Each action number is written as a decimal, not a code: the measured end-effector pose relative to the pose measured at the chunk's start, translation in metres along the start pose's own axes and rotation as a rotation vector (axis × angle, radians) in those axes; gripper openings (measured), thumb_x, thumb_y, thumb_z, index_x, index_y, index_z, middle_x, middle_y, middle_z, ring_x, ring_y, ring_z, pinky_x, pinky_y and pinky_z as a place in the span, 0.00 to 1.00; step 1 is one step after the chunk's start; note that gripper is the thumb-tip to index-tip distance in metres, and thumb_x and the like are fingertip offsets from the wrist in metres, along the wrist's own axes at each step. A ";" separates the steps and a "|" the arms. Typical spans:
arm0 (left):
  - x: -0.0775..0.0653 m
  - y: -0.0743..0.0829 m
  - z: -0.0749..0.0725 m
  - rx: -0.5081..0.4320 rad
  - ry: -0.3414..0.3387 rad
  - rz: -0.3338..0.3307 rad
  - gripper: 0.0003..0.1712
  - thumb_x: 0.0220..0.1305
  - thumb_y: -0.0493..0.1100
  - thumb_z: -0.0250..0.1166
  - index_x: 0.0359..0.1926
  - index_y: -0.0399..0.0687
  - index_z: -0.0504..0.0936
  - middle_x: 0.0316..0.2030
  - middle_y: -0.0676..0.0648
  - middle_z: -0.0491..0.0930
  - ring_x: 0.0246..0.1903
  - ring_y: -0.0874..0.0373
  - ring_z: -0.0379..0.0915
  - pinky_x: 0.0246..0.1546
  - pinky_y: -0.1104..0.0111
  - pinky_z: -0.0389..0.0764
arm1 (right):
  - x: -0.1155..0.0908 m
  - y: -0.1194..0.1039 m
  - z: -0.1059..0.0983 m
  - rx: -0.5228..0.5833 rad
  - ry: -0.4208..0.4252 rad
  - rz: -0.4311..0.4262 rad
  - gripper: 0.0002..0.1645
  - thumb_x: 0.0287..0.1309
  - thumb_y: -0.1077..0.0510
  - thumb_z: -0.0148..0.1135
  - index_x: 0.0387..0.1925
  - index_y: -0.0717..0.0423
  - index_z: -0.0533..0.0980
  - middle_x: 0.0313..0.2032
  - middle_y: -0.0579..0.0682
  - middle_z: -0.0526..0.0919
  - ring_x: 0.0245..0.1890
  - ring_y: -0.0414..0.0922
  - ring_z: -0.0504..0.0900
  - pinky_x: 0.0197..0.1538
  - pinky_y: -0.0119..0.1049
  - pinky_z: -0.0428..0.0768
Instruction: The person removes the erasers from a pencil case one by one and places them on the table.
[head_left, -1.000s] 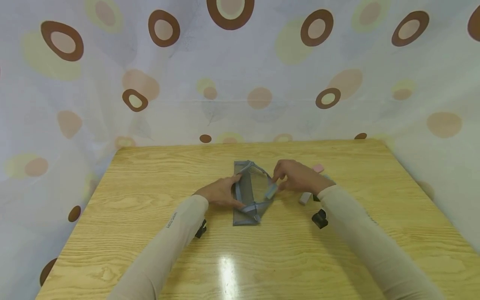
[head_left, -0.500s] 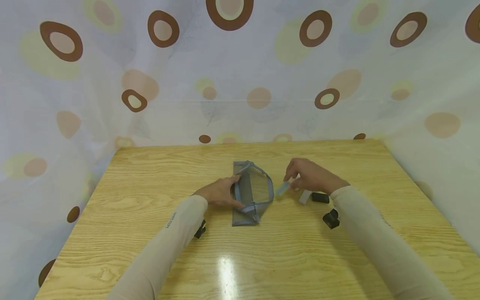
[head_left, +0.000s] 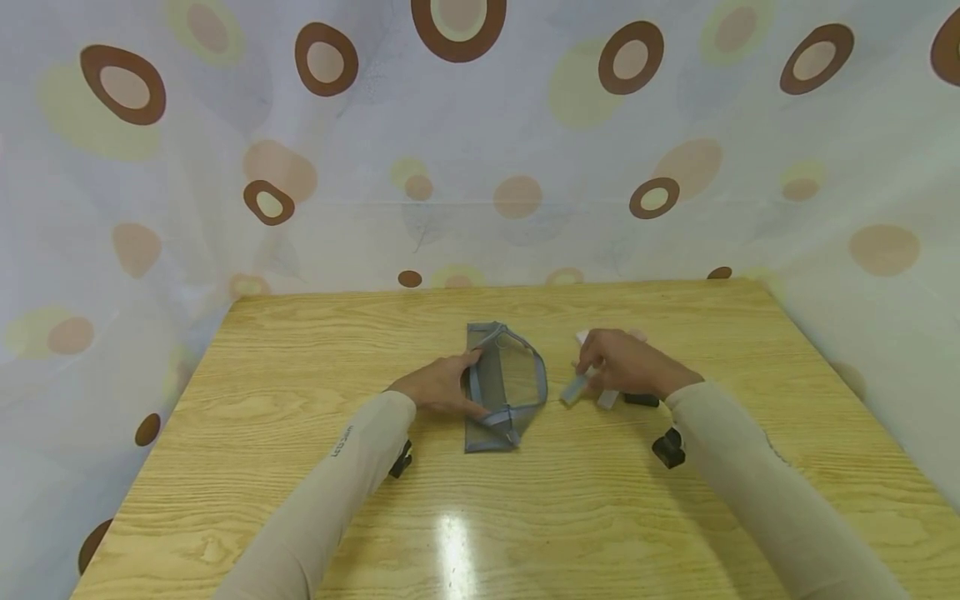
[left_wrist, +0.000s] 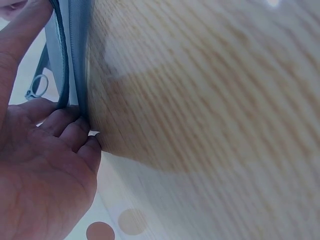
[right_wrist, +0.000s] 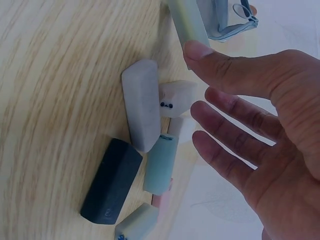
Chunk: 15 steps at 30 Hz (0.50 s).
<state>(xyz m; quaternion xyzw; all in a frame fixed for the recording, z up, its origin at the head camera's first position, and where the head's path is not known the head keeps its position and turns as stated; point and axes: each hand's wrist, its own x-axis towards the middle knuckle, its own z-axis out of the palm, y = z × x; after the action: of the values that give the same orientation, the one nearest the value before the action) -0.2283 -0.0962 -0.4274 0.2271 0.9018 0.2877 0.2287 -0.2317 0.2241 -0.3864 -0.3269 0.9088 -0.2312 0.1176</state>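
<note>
A grey-blue mesh zip pouch (head_left: 491,375) lies on the table with its mouth spread wide. My left hand (head_left: 442,385) holds its near-left side, thumb and fingers at the zipped edge; in the left wrist view the fingertips (left_wrist: 75,130) curl at the zipper. To the right of the pouch, my right hand (head_left: 622,362) pinches a pale blue-green eraser (head_left: 575,389) low over the table. The right wrist view shows the thumb on that eraser (right_wrist: 187,25), with the other fingers spread apart and the index finger hidden.
Beneath and beside my right hand lie several erasers: a grey-white one (right_wrist: 141,105), a black one (right_wrist: 111,182), a mint one (right_wrist: 161,165), and a white one with a small face (right_wrist: 177,97). A patterned curtain (head_left: 480,167) hangs behind the wooden table (head_left: 337,333).
My right hand has drawn back rightward from the pouch's mouth with the pale blue-green eraser, lowering it toward the other erasers. The left hand and pouch have stayed put.
</note>
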 end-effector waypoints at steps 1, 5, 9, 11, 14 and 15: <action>0.000 0.000 0.000 0.001 0.001 0.001 0.61 0.58 0.53 0.77 0.81 0.42 0.48 0.78 0.41 0.51 0.76 0.46 0.51 0.73 0.56 0.60 | 0.000 0.001 0.001 -0.002 0.003 -0.001 0.11 0.54 0.66 0.75 0.40 0.64 0.87 0.45 0.58 0.82 0.43 0.54 0.81 0.46 0.48 0.82; -0.001 0.001 0.000 0.004 -0.002 -0.002 0.61 0.58 0.53 0.77 0.81 0.43 0.48 0.78 0.41 0.51 0.76 0.46 0.50 0.73 0.56 0.60 | -0.001 0.004 0.004 -0.012 0.004 -0.003 0.12 0.51 0.65 0.77 0.39 0.63 0.88 0.44 0.56 0.83 0.41 0.52 0.81 0.44 0.45 0.82; -0.002 0.002 0.000 0.002 -0.003 -0.011 0.61 0.58 0.54 0.77 0.81 0.43 0.48 0.78 0.41 0.50 0.76 0.46 0.49 0.73 0.55 0.59 | 0.000 0.007 0.005 -0.021 0.002 -0.026 0.12 0.48 0.64 0.79 0.37 0.63 0.88 0.40 0.53 0.86 0.36 0.48 0.81 0.38 0.40 0.80; -0.002 0.002 0.000 0.000 -0.004 -0.012 0.61 0.58 0.53 0.77 0.81 0.43 0.48 0.79 0.41 0.50 0.76 0.46 0.49 0.73 0.55 0.59 | 0.000 0.007 0.005 -0.026 -0.001 -0.032 0.12 0.47 0.63 0.80 0.37 0.62 0.89 0.38 0.52 0.87 0.34 0.45 0.80 0.37 0.38 0.79; -0.002 0.002 0.000 -0.004 -0.003 -0.010 0.61 0.58 0.53 0.77 0.81 0.43 0.48 0.79 0.41 0.50 0.76 0.46 0.50 0.73 0.56 0.60 | 0.000 0.007 0.005 -0.042 -0.007 -0.022 0.13 0.47 0.62 0.80 0.37 0.62 0.89 0.37 0.51 0.87 0.34 0.44 0.80 0.36 0.38 0.79; -0.002 0.003 0.000 -0.003 -0.002 -0.009 0.61 0.58 0.53 0.77 0.81 0.43 0.48 0.79 0.41 0.50 0.76 0.46 0.50 0.73 0.56 0.60 | 0.000 0.007 0.006 -0.050 -0.009 -0.015 0.13 0.48 0.61 0.80 0.37 0.62 0.89 0.38 0.51 0.86 0.34 0.45 0.80 0.37 0.38 0.80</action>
<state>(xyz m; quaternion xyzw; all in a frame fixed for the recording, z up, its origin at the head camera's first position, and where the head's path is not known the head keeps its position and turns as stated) -0.2262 -0.0954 -0.4250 0.2229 0.9022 0.2879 0.2314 -0.2332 0.2270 -0.3948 -0.3375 0.9113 -0.2076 0.1116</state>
